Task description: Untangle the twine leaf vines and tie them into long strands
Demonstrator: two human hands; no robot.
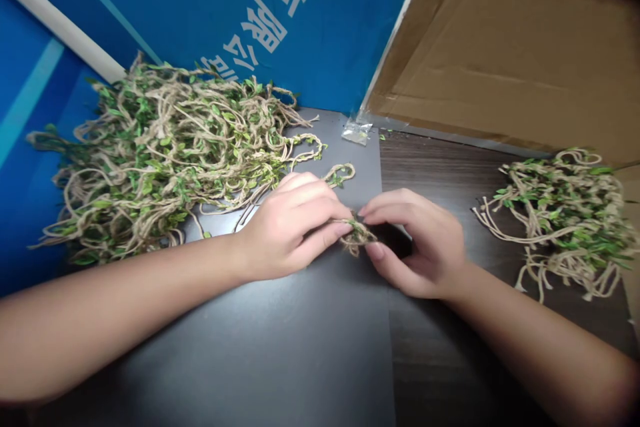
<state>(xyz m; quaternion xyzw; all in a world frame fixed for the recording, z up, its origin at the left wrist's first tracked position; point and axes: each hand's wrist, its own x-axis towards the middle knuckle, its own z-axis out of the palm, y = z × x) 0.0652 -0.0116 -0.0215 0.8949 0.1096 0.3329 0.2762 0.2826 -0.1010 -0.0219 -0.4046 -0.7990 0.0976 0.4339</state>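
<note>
Left hand [295, 227] pinches string [357, 232]

In the head view, the string is between the hands. The left thumb and fingers squeeze it tight. The right hand [420, 240] has its thumb and fingers a little apart at the string's other end; I can't tell if they hold it. A big leafy pile [190, 153] is left of the grip, a small pile [575, 213] right. A bag [357, 133] lies just past it.

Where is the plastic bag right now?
In the head view, the plastic bag lies right of the big rope pile, by the lower left corner of the cardboard.
</note>
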